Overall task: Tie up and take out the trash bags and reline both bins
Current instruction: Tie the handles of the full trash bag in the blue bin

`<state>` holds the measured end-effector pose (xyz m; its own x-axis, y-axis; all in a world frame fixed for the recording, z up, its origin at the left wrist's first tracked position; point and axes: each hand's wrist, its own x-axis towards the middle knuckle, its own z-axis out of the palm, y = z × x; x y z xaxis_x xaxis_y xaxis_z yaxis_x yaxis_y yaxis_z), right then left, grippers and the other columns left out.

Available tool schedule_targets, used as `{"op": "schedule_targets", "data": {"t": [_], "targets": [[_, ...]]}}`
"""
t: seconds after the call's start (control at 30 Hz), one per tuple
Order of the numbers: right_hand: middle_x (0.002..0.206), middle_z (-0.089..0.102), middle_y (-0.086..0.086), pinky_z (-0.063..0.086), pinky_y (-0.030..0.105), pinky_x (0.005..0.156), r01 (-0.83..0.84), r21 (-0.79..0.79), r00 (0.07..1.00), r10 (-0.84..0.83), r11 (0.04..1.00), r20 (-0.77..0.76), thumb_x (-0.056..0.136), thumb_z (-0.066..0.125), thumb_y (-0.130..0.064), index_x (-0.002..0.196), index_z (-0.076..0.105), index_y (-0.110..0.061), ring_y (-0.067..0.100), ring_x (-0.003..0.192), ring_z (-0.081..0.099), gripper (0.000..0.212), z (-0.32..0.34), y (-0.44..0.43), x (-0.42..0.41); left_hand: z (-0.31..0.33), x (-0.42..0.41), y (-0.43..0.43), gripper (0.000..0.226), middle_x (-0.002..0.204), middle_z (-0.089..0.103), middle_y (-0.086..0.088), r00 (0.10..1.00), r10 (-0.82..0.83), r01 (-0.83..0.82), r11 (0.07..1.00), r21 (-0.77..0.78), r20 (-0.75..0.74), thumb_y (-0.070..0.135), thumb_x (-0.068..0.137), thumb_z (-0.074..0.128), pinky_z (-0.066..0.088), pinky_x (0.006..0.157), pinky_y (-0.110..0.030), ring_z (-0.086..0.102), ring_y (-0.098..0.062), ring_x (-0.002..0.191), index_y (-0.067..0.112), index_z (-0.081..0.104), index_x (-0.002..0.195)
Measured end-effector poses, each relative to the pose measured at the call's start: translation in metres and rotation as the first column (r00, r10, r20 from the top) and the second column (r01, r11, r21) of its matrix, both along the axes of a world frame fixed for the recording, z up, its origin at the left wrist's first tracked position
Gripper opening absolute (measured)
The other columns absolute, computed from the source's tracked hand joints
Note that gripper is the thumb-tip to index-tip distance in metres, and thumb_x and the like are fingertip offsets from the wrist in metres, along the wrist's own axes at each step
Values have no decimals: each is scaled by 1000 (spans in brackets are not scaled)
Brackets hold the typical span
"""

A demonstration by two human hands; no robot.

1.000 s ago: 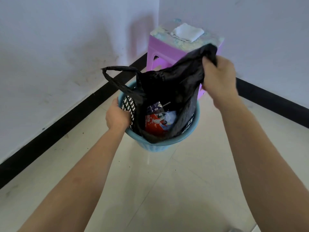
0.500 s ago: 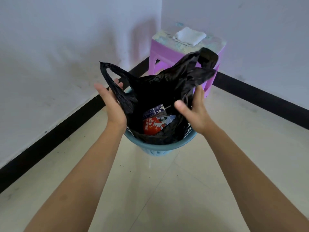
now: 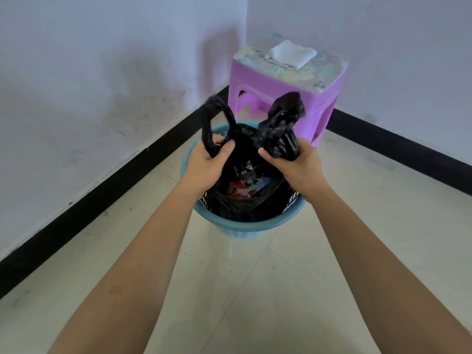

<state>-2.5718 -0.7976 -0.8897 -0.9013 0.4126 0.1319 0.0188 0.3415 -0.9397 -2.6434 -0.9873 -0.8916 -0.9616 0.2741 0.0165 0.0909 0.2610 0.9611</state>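
Observation:
A black trash bag point(image 3: 240, 205) sits inside a round blue bin point(image 3: 235, 229) on the tiled floor. Red and blue packaging point(image 3: 242, 189) shows through the bag's open mouth. My left hand point(image 3: 207, 166) is shut on the bag's left handle loop point(image 3: 215, 121), which stands up above the bin. My right hand point(image 3: 293, 164) is shut on the bunched right handle point(image 3: 282, 123). Both hands are over the bin, close together.
A purple plastic stool point(image 3: 286, 90) stands in the corner just behind the bin, with a folded white cloth point(image 3: 292, 53) on top. White walls with a black skirting point(image 3: 97, 190) meet behind it. Pale floor tiles point(image 3: 255, 290) lie in front.
My hands were open beside the bag half a second ago; now both have closed on its handles and gathered them upward and inward over the bin.

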Motion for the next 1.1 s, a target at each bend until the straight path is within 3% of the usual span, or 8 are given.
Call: {"op": "schedule_targets", "data": {"t": [0.2,0.33,0.5,0.63,0.73,0.83,0.9,1.1], "targets": [[84,76,-3,56,33,86,107,-348,994,-104,931,27,89,72,-38,75,70,-23,14,84,72,20,10,10,-9,36,1,4,59,56,65,-5,921,158,-320,828,460,356,55,97,45,57,85,-41,71,-25,65,11,64,61],[65,55,-3,42,31,67,141,-1,981,-140,990,138,92,64,-28,75,58,-17,18,67,51,22,2,28,-7,41,-7,-7,53,56,17,0,856,135,-450,669,591,499,68,90,44,50,58,-36,24,-15,44,17,43,78],[96,59,0,37,31,74,-65,329,953,-40,942,302,90,61,-21,111,54,-18,22,88,50,22,-7,19,-3,34,-1,2,56,58,20,5,903,-7,-266,775,573,429,62,84,57,37,55,-27,22,-10,49,10,49,102],[93,65,1,47,38,80,-186,383,952,70,905,299,90,57,-23,101,59,-21,28,92,58,11,-3,9,-3,24,2,-2,11,56,31,7,917,-267,57,824,564,297,18,90,68,37,66,-27,32,-7,53,16,58,95],[93,67,-1,47,37,82,-312,455,936,189,834,297,86,54,-11,105,62,-22,28,94,58,23,0,2,-3,13,-2,-3,36,57,23,4,899,-272,37,827,560,342,2,84,68,39,63,-27,21,-13,58,6,56,118],[95,68,-8,47,34,84,-399,420,910,295,815,292,86,55,-7,110,63,-25,21,94,59,31,1,-6,-4,13,2,3,16,52,21,4,922,-269,97,856,508,278,1,79,67,32,59,-28,13,-17,57,17,65,78],[91,70,-8,51,37,86,-438,393,895,355,808,269,93,59,-18,104,64,-26,18,91,63,15,-4,-11,-5,10,2,4,38,49,24,7,924,-255,99,879,465,285,2,83,65,29,53,-28,14,-14,51,23,48,57],[87,71,-26,49,20,88,-517,136,816,439,845,375,83,62,-62,92,69,-38,-7,87,66,27,2,0,2,7,-9,-8,37,42,21,7,885,-172,-155,768,622,432,2,92,50,32,54,-25,26,-12,42,22,46,60]]}}
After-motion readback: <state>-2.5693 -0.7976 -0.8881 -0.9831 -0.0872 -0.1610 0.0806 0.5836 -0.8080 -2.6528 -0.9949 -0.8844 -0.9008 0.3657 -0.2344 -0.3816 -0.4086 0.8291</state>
